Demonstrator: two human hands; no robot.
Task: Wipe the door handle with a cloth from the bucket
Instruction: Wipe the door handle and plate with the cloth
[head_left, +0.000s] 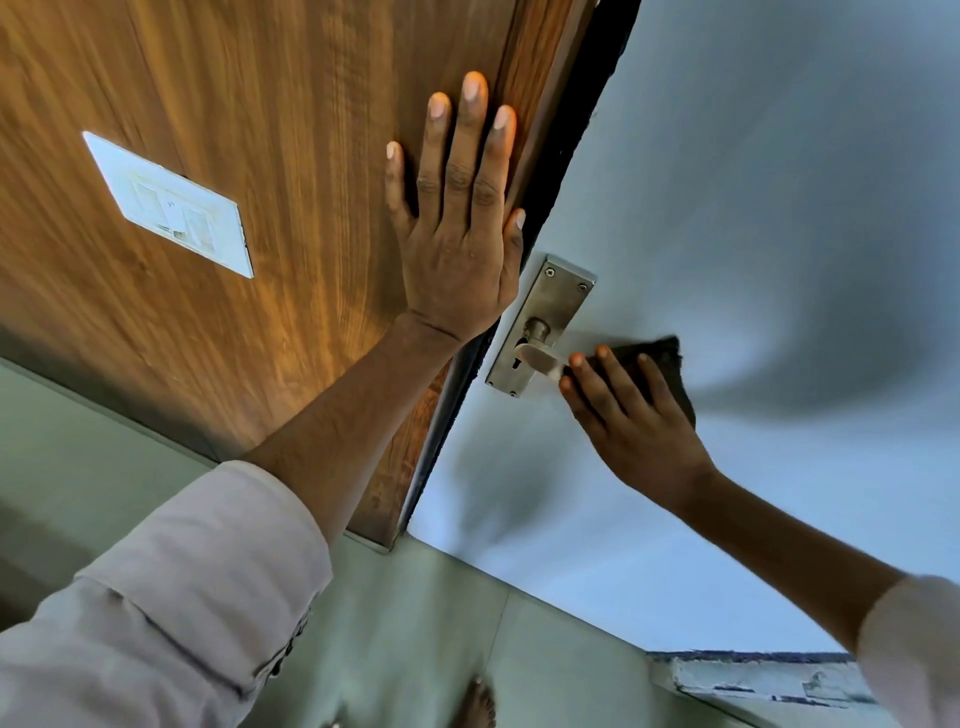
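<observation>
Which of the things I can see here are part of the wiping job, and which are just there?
Part of the job:
- door handle
- dark cloth, pressed to the handle by the right hand
- left hand, flat on the wooden panel

Just there:
- white switch plate
- grey door
- bare foot on the floor

No bucket in view.

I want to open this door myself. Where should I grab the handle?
Probably grab the lever along its long bar, near the free end where the right hand presses the dark cloth. Come from the door's open side, away from the wooden frame; it sticks out from the metal plate, so fingers can wrap it.
</observation>
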